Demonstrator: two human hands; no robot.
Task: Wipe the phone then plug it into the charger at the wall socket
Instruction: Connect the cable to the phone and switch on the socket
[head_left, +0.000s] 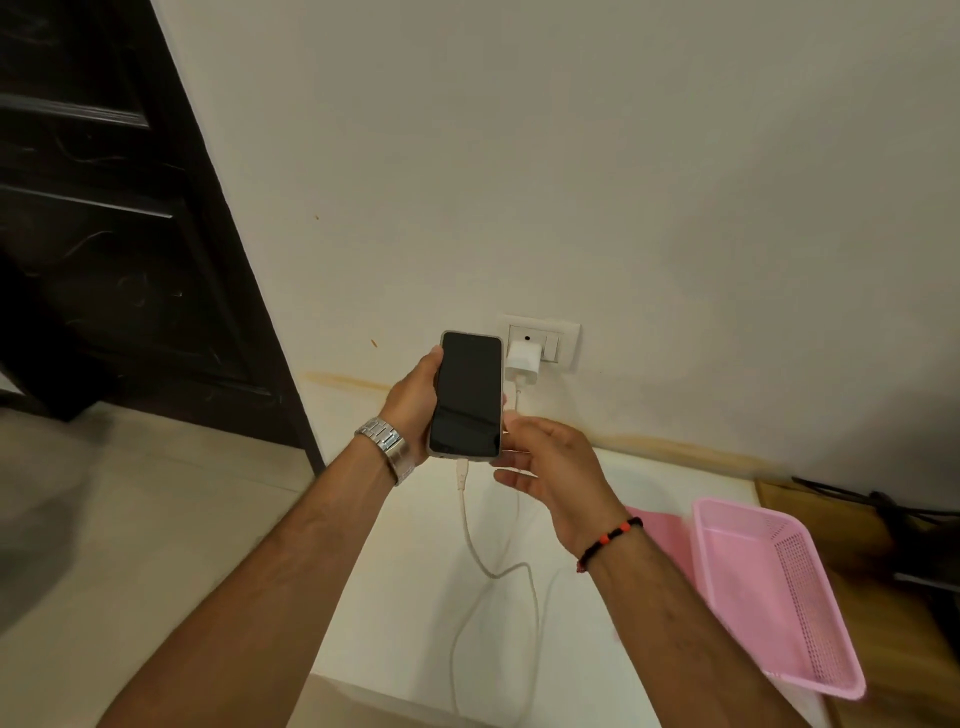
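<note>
My left hand (413, 400) grips a phone (467, 395) with a dark screen, held upright in front of the wall. A white cable (470, 525) is plugged into the phone's bottom edge and hangs in a loop over the white counter. It runs up to the white charger (523, 364), which sits in the wall socket (563, 338) just right of the phone. My right hand (550, 462) is beside the phone's lower right corner, fingers loosely bent and touching its edge; whether it pinches the cable there is unclear.
A white counter (415, 597) lies below the socket. A pink plastic basket (779, 587) stands on its right part, with a pink flat item (662, 530) beside it. A dark wooden door (119, 234) is at the left. Dark cables (883, 504) lie at the far right.
</note>
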